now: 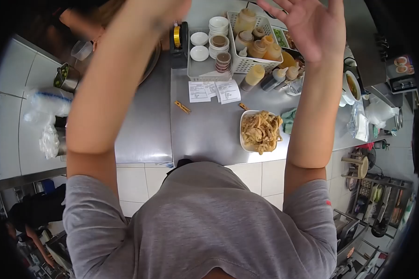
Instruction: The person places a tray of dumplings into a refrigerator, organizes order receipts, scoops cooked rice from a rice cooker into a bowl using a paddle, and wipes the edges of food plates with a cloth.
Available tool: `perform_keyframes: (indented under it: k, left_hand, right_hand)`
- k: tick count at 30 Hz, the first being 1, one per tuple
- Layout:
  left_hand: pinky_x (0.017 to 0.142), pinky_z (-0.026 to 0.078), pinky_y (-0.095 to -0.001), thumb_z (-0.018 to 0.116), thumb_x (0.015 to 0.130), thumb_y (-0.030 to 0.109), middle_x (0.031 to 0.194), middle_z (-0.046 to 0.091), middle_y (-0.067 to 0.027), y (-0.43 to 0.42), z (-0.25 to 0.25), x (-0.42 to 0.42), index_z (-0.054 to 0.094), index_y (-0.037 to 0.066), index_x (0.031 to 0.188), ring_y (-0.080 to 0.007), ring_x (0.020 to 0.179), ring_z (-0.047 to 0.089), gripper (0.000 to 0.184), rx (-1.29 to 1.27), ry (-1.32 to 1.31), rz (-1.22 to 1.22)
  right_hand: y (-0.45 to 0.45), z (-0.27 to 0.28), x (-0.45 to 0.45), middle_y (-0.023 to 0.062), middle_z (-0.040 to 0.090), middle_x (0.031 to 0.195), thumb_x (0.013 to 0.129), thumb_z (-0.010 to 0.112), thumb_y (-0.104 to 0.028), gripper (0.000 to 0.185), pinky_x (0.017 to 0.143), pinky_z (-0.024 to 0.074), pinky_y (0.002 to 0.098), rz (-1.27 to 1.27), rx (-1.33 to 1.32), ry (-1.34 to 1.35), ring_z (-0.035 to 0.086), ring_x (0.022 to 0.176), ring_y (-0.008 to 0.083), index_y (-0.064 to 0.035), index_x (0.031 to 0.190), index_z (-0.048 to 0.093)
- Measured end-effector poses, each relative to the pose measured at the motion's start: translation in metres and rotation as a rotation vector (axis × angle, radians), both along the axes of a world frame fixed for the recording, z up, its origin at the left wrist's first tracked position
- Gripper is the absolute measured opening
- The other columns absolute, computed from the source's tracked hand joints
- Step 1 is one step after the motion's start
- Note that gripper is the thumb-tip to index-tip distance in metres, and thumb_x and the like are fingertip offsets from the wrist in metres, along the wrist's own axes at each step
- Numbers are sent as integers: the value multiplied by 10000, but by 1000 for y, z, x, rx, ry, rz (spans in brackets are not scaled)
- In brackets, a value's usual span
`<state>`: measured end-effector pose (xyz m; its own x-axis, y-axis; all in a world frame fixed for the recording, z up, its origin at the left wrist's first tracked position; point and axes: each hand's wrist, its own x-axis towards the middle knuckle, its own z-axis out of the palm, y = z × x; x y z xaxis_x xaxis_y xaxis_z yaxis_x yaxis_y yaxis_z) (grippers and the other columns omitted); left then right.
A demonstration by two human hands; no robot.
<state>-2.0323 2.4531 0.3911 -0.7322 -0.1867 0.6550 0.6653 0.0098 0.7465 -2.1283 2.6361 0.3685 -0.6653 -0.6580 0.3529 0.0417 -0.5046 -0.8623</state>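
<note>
Both my arms are raised over the steel counter. My right hand [314,28] is at the top right, palm showing and fingers spread, with nothing in it. It is nearest in view to the white basket [239,66] of sauce bottles. Only the base of my left hand [174,10] shows at the top edge; its fingers are out of frame. Below it in view stands a black tape dispenser [179,56] with yellow tape. A white bowl [243,144] heaped with fried food [260,131] sits near the counter's front edge, touched by neither hand.
Paper slips [214,90] and a wooden clothespin [182,107] lie on the counter [144,125]. Small dishes [199,53] fill a tray. Squeeze bottles [253,77] stand before the basket. A green cloth [288,121] lies by the bowl. Other people are at upper left and lower left.
</note>
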Motion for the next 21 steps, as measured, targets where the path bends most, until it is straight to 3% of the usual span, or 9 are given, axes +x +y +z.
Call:
perform_keyframes:
  k: [1,2,3,6,7,11,15,16,21]
  left_hand:
    - [817,465,-313,644,828,103,1064,611,-139,5,-22,17,431,-33,1277,-190,922,600,515,-25,46,-77]
    - [844,480,-366,676,815,191,1146,586,-141,8,-40,30,348,-4,1351,-229,1002,591,658,-43,-110,-15]
    - [870,496,-419,709,801,278,1227,561,-143,11,-56,39,264,24,1425,-269,1082,583,807,-65,-254,45]
    - [880,467,-434,672,838,415,1210,546,-201,8,-102,55,197,14,1448,-258,1032,589,871,-11,-294,-26]
    - [922,433,-409,600,864,485,1241,523,-194,0,-121,57,195,18,1453,-242,1097,544,854,158,-370,-125]
    - [1012,341,-352,394,902,644,1329,457,-165,-12,-149,61,194,31,1463,-204,1255,410,855,555,-531,-494]
    - [999,369,-360,304,918,643,1363,457,-145,-13,-141,31,224,45,1456,-233,1237,454,808,306,-527,-376]
    - [971,400,-349,454,930,503,1342,472,-163,-14,-138,24,214,36,1456,-236,1176,503,743,320,-442,-419]
    - [897,447,-302,682,844,206,1263,531,-173,0,-129,11,188,34,1462,-192,1018,586,810,281,-540,-371]
  right_hand:
    - [-9,8,4,155,347,1457,906,530,-449,607,1087,244,571,204,21,21,249,1382,348,-51,1352,429]
    - [-12,4,17,207,451,1357,939,488,-322,497,1071,286,549,105,-34,-7,345,1336,326,-25,1335,438]
    - [-10,-19,2,159,614,1124,928,540,-268,401,940,460,380,-8,40,-38,593,1057,248,40,1183,503]
    - [-6,-46,45,121,648,1038,860,600,-42,266,844,504,302,-146,102,-60,629,948,172,41,1109,553]
    - [-3,-63,55,108,670,972,843,604,8,235,813,516,290,-176,128,-107,640,900,147,40,1074,578]
    - [9,-110,82,91,671,975,860,572,41,219,817,480,243,-148,206,-234,625,875,122,40,1078,579]
    - [13,-128,92,81,669,967,862,569,35,205,813,474,234,-164,276,-301,617,873,107,34,1066,587]
    - [13,-128,93,82,668,970,861,563,38,211,809,475,233,-174,273,-289,617,871,106,34,1071,587]
    - [15,-129,100,81,661,975,860,560,23,218,795,480,241,-231,366,-241,623,871,116,33,1077,575]
